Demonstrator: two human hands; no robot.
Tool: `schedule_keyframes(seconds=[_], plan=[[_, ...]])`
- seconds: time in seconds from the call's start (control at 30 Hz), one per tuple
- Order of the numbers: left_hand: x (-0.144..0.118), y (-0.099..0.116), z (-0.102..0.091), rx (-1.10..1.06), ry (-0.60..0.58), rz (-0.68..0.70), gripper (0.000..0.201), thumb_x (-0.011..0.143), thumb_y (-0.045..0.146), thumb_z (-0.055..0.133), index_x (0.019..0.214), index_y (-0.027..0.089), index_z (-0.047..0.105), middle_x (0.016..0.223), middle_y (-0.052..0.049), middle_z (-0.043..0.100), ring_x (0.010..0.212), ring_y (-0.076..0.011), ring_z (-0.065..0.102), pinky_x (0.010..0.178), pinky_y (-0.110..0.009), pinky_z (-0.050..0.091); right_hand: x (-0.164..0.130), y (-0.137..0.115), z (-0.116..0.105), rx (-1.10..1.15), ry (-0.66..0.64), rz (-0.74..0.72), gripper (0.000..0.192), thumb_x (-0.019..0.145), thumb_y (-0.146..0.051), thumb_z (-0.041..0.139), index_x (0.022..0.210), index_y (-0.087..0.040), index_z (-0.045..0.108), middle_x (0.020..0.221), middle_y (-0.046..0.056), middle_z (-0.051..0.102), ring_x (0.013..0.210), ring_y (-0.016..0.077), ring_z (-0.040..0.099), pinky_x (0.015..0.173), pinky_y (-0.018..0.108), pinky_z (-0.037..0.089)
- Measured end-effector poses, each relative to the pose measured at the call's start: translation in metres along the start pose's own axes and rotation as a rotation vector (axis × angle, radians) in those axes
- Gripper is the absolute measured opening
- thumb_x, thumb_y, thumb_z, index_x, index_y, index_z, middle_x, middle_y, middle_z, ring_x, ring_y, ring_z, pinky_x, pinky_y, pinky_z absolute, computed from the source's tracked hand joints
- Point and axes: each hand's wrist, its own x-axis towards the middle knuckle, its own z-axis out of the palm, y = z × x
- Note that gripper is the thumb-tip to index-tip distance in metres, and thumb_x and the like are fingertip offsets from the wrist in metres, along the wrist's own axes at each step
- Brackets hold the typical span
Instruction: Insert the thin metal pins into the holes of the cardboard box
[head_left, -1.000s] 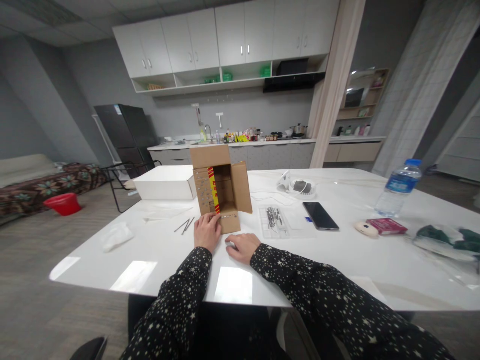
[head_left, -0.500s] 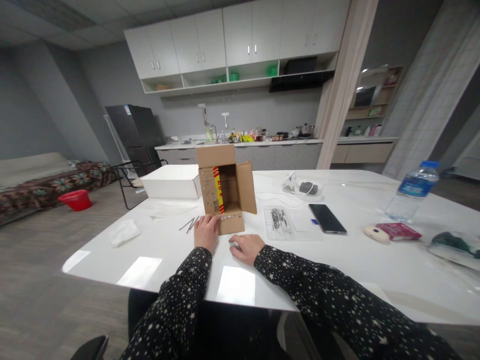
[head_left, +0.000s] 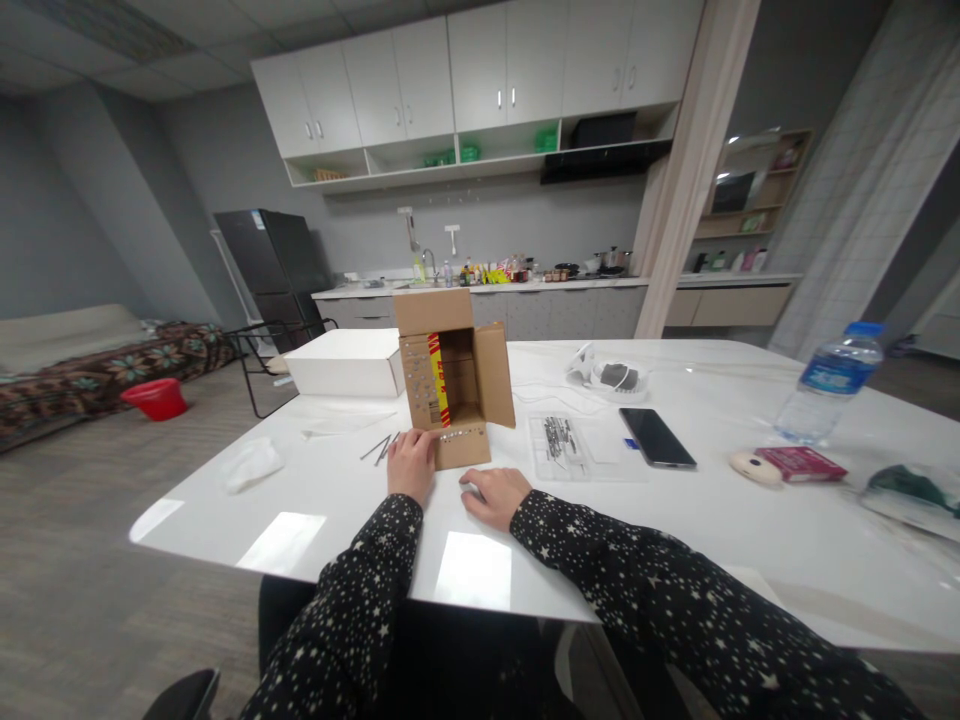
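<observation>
A cardboard box stands on the table with its open side towards me and its flaps folded out. Small shiny bits dot the left flap and the lower flap, which lies on the tabletop. My left hand rests flat at the lower flap's left edge, fingers stretched forward and holding nothing visible. Just right of the flap, my right hand lies on the table, fingers loosely bent and apart, with nothing seen in it. Thin dark metal rods lie left of my left hand.
A clear compartment case with small metal pieces and a black phone lie to the right. Farther right are a maroon box and a water bottle. A white box and a crumpled tissue are on the left.
</observation>
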Motion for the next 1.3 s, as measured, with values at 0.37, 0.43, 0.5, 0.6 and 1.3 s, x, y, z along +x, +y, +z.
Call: schedule_keyframes(seconds=[0.37, 0.43, 0.5, 0.6, 1.3], plan=[[0.0, 0.0, 0.0001, -0.002, -0.003, 0.027, 0.029, 0.083, 0.014, 0.044, 0.101, 0.023, 0.064, 0.094, -0.009, 0.061, 0.093, -0.025, 0.052, 0.082, -0.039, 0.038, -0.0003, 0.0001, 0.0004, -0.01, 0.027, -0.018, 0.035, 0.086, -0.04, 0.041, 0.112, -0.027, 0.06, 0.099, 0.005, 0.07, 0.088, 0.0214, 0.064, 0.07, 0.031, 0.04], [0.0001, 0.0003, -0.0001, 0.001, -0.008, 0.033, 0.03, 0.082, 0.013, 0.044, 0.102, 0.023, 0.064, 0.095, -0.009, 0.061, 0.093, -0.025, 0.052, 0.082, -0.039, 0.038, -0.0005, 0.0, 0.0004, -0.008, 0.033, -0.024, 0.034, 0.085, -0.039, 0.041, 0.112, -0.027, 0.06, 0.099, 0.004, 0.07, 0.087, 0.021, 0.064, 0.07, 0.03, 0.04], [0.0003, 0.0006, -0.0003, 0.006, -0.014, 0.036, 0.031, 0.082, 0.012, 0.044, 0.103, 0.023, 0.064, 0.095, -0.009, 0.061, 0.093, -0.0248, 0.052, 0.082, -0.039, 0.038, -0.0004, -0.0004, 0.0, -0.002, 0.029, -0.023, 0.034, 0.086, -0.039, 0.041, 0.112, -0.027, 0.06, 0.098, 0.004, 0.07, 0.087, 0.0205, 0.064, 0.07, 0.03, 0.04], [0.0006, 0.0011, -0.0005, 0.009, -0.018, 0.042, 0.031, 0.081, 0.011, 0.044, 0.102, 0.023, 0.063, 0.096, -0.009, 0.06, 0.093, -0.0247, 0.052, 0.082, -0.038, 0.038, -0.0002, -0.0012, -0.0008, 0.001, 0.007, -0.009, 0.035, 0.086, -0.039, 0.041, 0.113, -0.026, 0.06, 0.1, 0.004, 0.07, 0.088, 0.02, 0.064, 0.072, 0.03, 0.04], [0.0012, 0.0044, -0.0019, 0.047, -0.053, 0.045, 0.035, 0.079, 0.006, 0.043, 0.107, 0.021, 0.058, 0.098, -0.009, 0.058, 0.093, -0.0255, 0.05, 0.081, -0.038, 0.036, -0.0001, -0.001, -0.0005, -0.008, 0.005, -0.007, 0.036, 0.087, -0.04, 0.04, 0.114, -0.027, 0.059, 0.101, 0.005, 0.069, 0.089, 0.0202, 0.063, 0.073, 0.03, 0.041]])
